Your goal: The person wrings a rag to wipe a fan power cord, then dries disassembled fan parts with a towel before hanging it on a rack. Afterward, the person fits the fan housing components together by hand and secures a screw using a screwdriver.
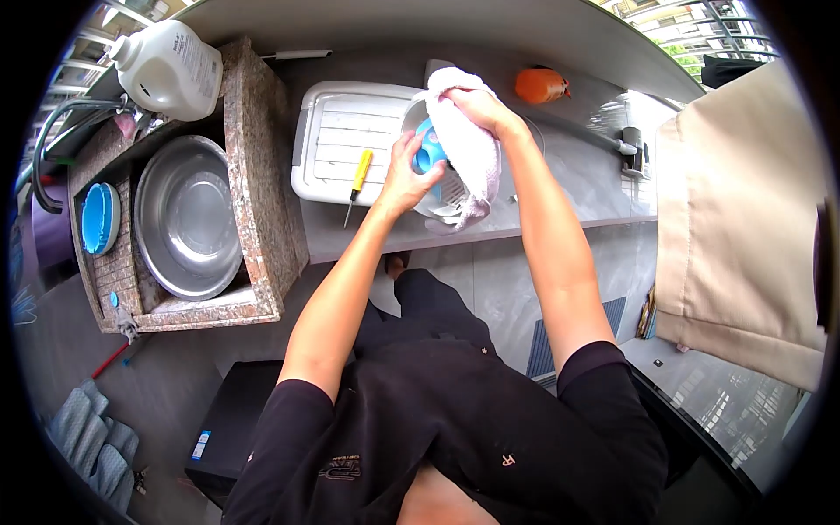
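Observation:
My left hand point(411, 175) has its fingers wrapped round a light blue object point(429, 154), perhaps a cup, at the mouth of a pale round container point(431, 208). My right hand point(475, 107) grips the upper part of a white cloth point(472, 156), which hangs over the container's right side. Left of the container lies a white lidded box point(337, 131) with a ribbed top. A yellow-handled screwdriver point(360, 171) rests across the box's near edge, its tip pointing toward me.
An orange object point(541, 85) lies at the back right of the grey ledge point(595, 166). To the left, a stone sink surround point(262, 166) holds a metal basin point(191, 219), with a white jug point(175, 70) behind. Beige fabric point(744, 219) hangs at right.

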Available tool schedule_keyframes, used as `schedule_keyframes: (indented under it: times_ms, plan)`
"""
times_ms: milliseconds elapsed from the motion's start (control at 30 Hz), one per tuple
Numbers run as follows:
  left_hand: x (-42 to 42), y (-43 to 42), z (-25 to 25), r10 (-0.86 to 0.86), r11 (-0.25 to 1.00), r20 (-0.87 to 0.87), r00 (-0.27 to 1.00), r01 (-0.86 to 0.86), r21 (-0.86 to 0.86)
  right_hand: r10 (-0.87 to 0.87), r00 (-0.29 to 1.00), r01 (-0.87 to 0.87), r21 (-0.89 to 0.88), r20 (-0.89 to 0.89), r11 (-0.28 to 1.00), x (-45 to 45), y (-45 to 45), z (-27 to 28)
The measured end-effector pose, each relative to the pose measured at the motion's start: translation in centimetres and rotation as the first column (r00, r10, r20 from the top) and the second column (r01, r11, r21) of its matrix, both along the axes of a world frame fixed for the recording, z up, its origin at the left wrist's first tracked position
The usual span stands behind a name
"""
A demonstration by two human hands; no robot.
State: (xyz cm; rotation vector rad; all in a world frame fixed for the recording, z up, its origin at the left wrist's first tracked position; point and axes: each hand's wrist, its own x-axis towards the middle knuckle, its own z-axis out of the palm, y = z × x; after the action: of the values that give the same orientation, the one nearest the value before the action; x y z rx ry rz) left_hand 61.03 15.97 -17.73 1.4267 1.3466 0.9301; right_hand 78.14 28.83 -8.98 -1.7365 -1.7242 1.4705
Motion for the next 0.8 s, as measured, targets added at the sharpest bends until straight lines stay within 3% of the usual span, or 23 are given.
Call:
schedule_keyframes:
  times_ms: [167,267,333,467,567,667,767,800]
  plan:
    - [0.3,-0.2,-0.9,0.052,0.998,-0.015,0.999,-0.052,0.019,-0.152,0.986,0.16,0.123,-0.074,0.979,0.9,-4.5,1.1]
    - [0.6,-0.4,-0.2,0.116,0.993,0.045,0.992,-0.115,-0.027,-0.175,0.981,0.193,0.499,-0.082,0.845,1.4,-9.2,-0.4]
    - [0.9,-0.5,-0.6,0.144,0.989,0.057,0.988,-0.143,-0.031,-0.297,0.931,0.364,0.566,-0.211,0.739,1.1,-12.7,-2.9]
    - [0.4,0.1,-0.4,0.046,0.991,0.189,0.981,-0.022,-0.131,-0.435,0.788,0.601,0.393,-0.436,0.696,-0.2,-19.7,-7.6]
    - [0.7,-0.4,0.4,0.118,0.99,0.105,0.987,-0.108,-0.094,-0.544,0.574,0.756,0.141,-0.612,0.639,-0.9,-22.3,-11.1]
    - [0.3,-0.2,-0.2,0.073,0.992,0.105,0.992,-0.061,-0.108,-0.63,0.306,0.821,-0.136,-0.714,0.554,-1.1,-23.5,-13.0]
    - [0.0,-0.2,-1.2,0.049,0.988,0.16,0.986,-0.024,-0.153,-0.543,0.549,0.721,0.031,-0.635,0.692,0.5,-21.7,-9.4]
    - [0.1,-0.1,-1.3,0.048,0.986,0.181,0.982,-0.018,-0.167,-0.441,0.728,0.644,0.301,-0.525,0.703,1.9,-20.3,-10.0]
